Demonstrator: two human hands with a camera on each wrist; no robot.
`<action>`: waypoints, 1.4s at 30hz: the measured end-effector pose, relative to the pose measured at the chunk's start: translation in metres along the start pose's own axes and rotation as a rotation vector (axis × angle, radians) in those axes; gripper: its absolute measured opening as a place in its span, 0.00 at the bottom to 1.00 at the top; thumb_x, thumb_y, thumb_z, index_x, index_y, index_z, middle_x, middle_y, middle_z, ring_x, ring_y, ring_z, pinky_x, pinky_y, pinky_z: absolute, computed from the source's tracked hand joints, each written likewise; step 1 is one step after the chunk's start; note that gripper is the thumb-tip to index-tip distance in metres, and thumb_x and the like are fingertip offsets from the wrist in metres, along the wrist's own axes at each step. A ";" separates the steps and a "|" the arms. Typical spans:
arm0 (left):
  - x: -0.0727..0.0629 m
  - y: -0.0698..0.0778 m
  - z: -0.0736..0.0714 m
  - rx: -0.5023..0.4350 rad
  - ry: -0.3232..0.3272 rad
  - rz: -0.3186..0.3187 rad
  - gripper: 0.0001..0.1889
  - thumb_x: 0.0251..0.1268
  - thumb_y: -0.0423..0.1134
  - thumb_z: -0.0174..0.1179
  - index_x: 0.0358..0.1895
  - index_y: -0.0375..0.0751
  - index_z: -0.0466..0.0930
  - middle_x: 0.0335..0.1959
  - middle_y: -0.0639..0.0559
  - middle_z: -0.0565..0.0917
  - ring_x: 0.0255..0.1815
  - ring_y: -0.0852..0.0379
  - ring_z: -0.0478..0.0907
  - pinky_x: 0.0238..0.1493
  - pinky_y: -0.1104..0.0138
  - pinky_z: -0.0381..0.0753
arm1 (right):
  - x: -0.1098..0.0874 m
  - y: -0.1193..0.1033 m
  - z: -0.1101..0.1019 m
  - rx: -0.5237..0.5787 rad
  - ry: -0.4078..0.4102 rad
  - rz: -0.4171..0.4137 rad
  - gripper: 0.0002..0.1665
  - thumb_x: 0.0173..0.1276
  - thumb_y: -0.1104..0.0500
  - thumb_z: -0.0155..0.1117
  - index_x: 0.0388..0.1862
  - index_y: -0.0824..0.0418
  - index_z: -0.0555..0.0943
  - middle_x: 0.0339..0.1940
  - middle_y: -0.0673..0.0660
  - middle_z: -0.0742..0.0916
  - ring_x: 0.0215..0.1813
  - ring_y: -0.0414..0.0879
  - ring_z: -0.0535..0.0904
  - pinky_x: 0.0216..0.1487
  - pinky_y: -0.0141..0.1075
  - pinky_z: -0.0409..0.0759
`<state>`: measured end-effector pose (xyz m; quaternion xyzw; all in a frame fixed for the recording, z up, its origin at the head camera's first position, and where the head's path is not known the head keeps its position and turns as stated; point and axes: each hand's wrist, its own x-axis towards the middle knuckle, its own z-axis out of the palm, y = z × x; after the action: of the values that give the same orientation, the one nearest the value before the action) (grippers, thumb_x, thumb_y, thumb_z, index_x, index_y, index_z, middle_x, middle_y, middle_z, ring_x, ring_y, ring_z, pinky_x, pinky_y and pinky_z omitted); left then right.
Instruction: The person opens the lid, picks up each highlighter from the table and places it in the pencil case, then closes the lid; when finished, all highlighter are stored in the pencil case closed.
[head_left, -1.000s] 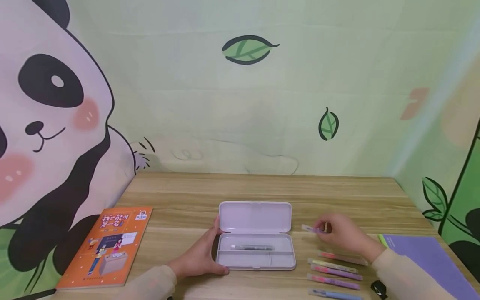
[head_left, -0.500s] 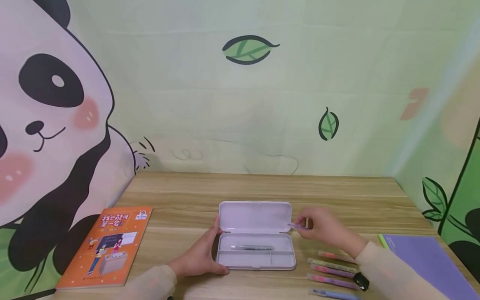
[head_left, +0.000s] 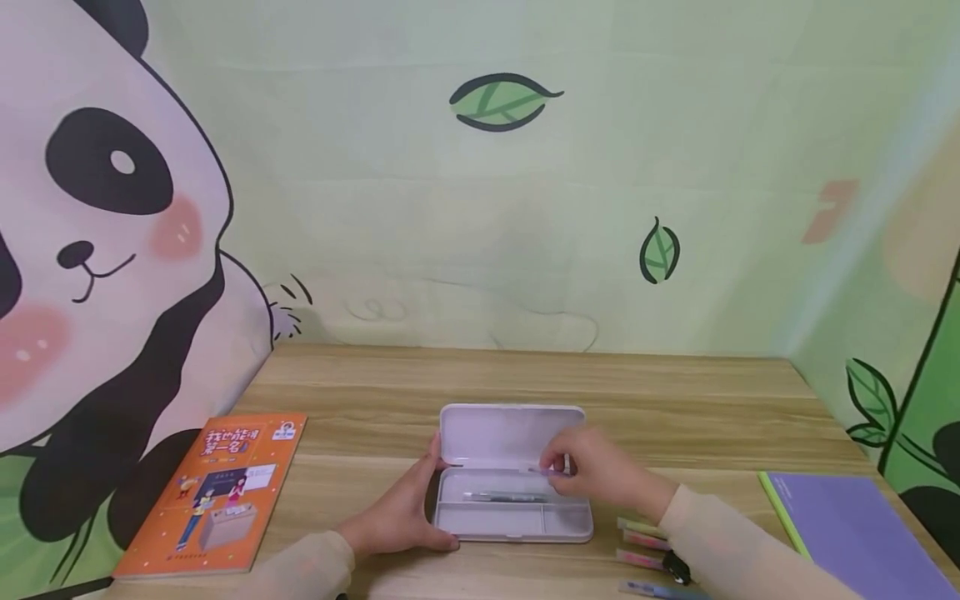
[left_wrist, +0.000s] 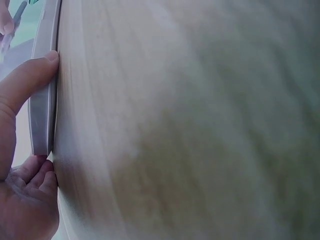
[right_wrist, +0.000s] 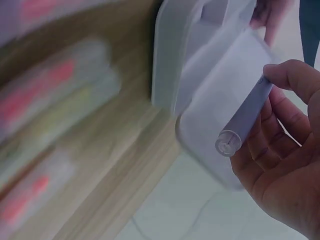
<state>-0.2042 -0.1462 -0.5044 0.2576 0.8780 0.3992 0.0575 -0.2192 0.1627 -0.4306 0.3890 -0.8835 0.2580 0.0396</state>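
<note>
The white pencil case (head_left: 491, 518) lies with its lid raised on the table, in the middle of the head view. My left hand (head_left: 401, 512) grips its left end, thumb at the front edge and fingers behind; the left wrist view shows the thumb on the case's side wall (left_wrist: 42, 112). Over the right part of the case, my right hand (head_left: 607, 475) pinches a slim purple pen (right_wrist: 247, 107) between thumb and fingers. One end of that pen is clear. In the long rear compartment lies another pen (head_left: 506, 497), dark and clear. The front compartments show nothing in them.
Several markers lie right of the case, among them a pink-tipped marker (head_left: 639, 559) and a blue one (head_left: 652, 590), partly under my right sleeve. An orange book (head_left: 217, 492) lies at the left, a purple notebook (head_left: 855, 525) at the right. A panda-printed wall hanging backs the table.
My right hand has carried the purple pen leftward from beside the case to over its rear compartment. The right sleeve now covers more of the markers. My left hand has kept its hold.
</note>
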 end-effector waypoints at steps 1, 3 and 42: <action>0.000 0.000 0.000 0.001 0.000 0.000 0.76 0.29 0.48 0.82 0.76 0.33 0.29 0.60 0.46 0.71 0.63 0.51 0.67 0.70 0.48 0.59 | 0.002 -0.002 0.003 0.002 -0.006 -0.006 0.06 0.53 0.66 0.71 0.29 0.59 0.84 0.25 0.48 0.82 0.27 0.38 0.74 0.29 0.24 0.72; 0.000 0.000 0.000 -0.002 0.001 0.000 0.76 0.29 0.48 0.82 0.76 0.32 0.29 0.59 0.46 0.71 0.63 0.51 0.67 0.70 0.48 0.59 | 0.007 -0.007 0.010 -0.003 -0.019 -0.015 0.05 0.53 0.66 0.71 0.29 0.59 0.84 0.24 0.48 0.81 0.27 0.38 0.74 0.30 0.24 0.72; -0.001 0.004 -0.001 -0.022 -0.007 -0.015 0.76 0.30 0.47 0.82 0.77 0.35 0.28 0.59 0.47 0.70 0.64 0.51 0.66 0.71 0.50 0.57 | -0.003 -0.004 0.014 0.076 0.021 0.035 0.11 0.54 0.66 0.72 0.38 0.62 0.83 0.31 0.54 0.81 0.33 0.44 0.75 0.34 0.28 0.75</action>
<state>-0.2020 -0.1453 -0.5014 0.2518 0.8754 0.4073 0.0666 -0.2126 0.1556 -0.4414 0.3723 -0.8792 0.2958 0.0295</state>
